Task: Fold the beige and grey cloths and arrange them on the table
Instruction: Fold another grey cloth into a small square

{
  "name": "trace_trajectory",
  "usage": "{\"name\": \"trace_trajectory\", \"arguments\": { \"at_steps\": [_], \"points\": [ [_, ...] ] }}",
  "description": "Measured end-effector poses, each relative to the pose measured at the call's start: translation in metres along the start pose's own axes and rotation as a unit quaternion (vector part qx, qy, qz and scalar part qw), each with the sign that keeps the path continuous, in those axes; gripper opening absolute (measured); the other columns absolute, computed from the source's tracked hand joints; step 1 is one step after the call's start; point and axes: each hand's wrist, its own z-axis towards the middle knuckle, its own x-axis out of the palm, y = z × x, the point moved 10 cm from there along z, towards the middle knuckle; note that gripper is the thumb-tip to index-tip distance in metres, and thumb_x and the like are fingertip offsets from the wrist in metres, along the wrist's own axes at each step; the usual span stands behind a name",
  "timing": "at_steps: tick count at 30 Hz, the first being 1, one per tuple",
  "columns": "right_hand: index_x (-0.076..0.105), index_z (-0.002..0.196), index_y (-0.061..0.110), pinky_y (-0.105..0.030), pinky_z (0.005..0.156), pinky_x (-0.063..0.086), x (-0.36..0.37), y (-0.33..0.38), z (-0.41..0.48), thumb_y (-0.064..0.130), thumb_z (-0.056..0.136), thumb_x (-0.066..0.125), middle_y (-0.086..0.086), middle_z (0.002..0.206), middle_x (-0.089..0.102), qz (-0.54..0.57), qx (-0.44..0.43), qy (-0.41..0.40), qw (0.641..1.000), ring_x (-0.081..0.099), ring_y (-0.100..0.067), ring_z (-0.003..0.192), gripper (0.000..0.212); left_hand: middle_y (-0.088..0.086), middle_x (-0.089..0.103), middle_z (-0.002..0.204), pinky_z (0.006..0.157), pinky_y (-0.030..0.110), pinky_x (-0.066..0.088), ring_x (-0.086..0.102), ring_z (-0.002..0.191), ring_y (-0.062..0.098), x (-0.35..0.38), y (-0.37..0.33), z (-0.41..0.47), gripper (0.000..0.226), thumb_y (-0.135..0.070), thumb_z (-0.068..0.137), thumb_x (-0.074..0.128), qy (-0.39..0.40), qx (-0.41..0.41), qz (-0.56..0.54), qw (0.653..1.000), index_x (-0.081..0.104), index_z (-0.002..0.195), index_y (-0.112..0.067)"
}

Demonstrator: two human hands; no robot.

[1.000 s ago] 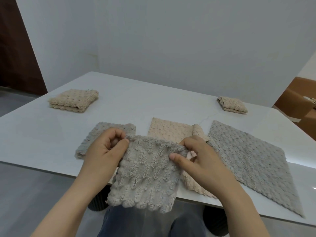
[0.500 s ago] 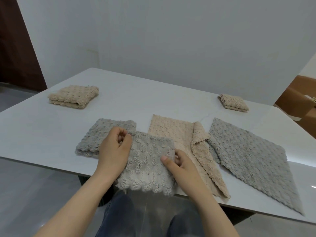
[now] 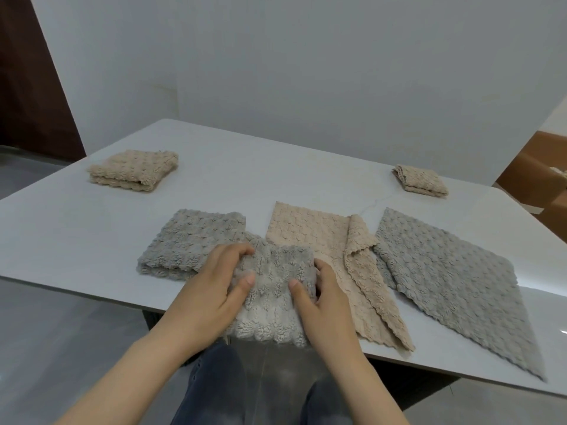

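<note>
Both my hands hold a folded grey cloth (image 3: 274, 299) at the table's near edge; its lower part hangs over the edge. My left hand (image 3: 211, 289) grips its left side, thumb on top. My right hand (image 3: 322, 297) grips its right side, thumb on top and fingers behind. A folded grey cloth (image 3: 187, 242) lies just left of it. An unfolded beige cloth (image 3: 325, 250) with one turned-over edge lies to the right. Further right a grey cloth (image 3: 454, 277) lies spread flat.
The white table (image 3: 276, 179) carries a folded beige cloth (image 3: 135, 170) at the far left and a smaller folded beige cloth (image 3: 422, 180) at the far right. A grey wall stands behind. My legs in dark trousers (image 3: 214, 388) are below the table edge.
The held grey cloth has been folded smaller and brought down onto the table's near edge. Both hands moved closer together and lower with it.
</note>
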Motion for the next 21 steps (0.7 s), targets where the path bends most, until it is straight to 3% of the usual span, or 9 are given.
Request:
{"name": "trace_trajectory", "arguments": {
  "at_steps": [2,6,10,15,18,21],
  "points": [
    [0.028,0.144,0.026,-0.028,0.097,0.048,-0.001,0.008,-0.004,0.041,0.093,0.054,0.01,0.13,0.058,-0.043,-0.028,-0.003,0.999,0.057,-0.005,0.113,0.059,-0.022,0.033,0.129,0.085,0.016,0.036,0.044,0.107,-0.006,0.002,0.001,-0.001,0.041,-0.047,0.095,0.038,0.004,-0.004,0.004,1.0,0.033,0.134,-0.036],
    [0.02,0.147,0.031,-0.035,0.103,0.044,0.0,0.018,-0.009,0.044,0.095,0.049,0.008,0.142,0.048,-0.103,-0.072,0.001,0.992,0.05,-0.01,0.126,0.062,-0.02,0.033,0.128,0.083,0.007,0.029,0.039,0.111,-0.004,0.006,0.011,-0.004,0.041,-0.034,0.096,0.045,0.001,-0.031,-0.016,0.999,0.035,0.135,-0.032],
    [0.03,0.144,0.034,-0.032,0.105,0.042,0.002,0.026,-0.011,0.04,0.095,0.05,0.015,0.144,0.044,-0.134,-0.107,0.014,0.985,0.049,-0.008,0.125,0.054,-0.015,0.038,0.132,0.083,0.01,0.031,0.042,0.11,-0.001,0.007,0.021,-0.008,0.038,-0.027,0.095,0.049,-0.003,-0.063,-0.04,0.997,0.039,0.132,-0.033],
    [0.051,0.133,0.033,-0.017,0.091,0.04,-0.008,0.038,-0.001,0.033,0.093,0.058,0.018,0.129,0.057,-0.12,-0.107,0.011,0.987,0.055,-0.001,0.104,0.041,-0.016,0.048,0.12,0.078,0.002,0.032,0.043,0.103,-0.014,-0.012,0.014,-0.006,0.032,-0.02,0.093,0.055,-0.043,-0.056,-0.058,0.996,0.051,0.115,-0.042],
    [0.053,0.13,0.034,-0.017,0.078,0.038,-0.015,0.053,0.012,0.035,0.091,0.059,0.015,0.116,0.062,-0.104,-0.117,0.001,0.988,0.05,-0.001,0.085,0.039,-0.016,0.055,0.115,0.081,0.011,0.036,0.049,0.101,-0.007,-0.03,0.008,0.007,0.026,-0.02,0.091,0.058,-0.073,-0.05,-0.071,0.994,0.058,0.105,-0.041],
    [0.052,0.129,0.034,-0.019,0.076,0.037,-0.022,0.066,0.03,0.036,0.091,0.059,0.015,0.105,0.057,-0.096,-0.124,-0.01,0.988,0.047,-0.003,0.081,0.039,-0.015,0.061,0.107,0.068,0.017,0.038,0.055,0.083,0.0,-0.043,0.008,0.029,0.019,-0.023,0.089,0.061,-0.089,-0.049,-0.07,0.992,0.062,0.101,-0.037]
  ]
}}
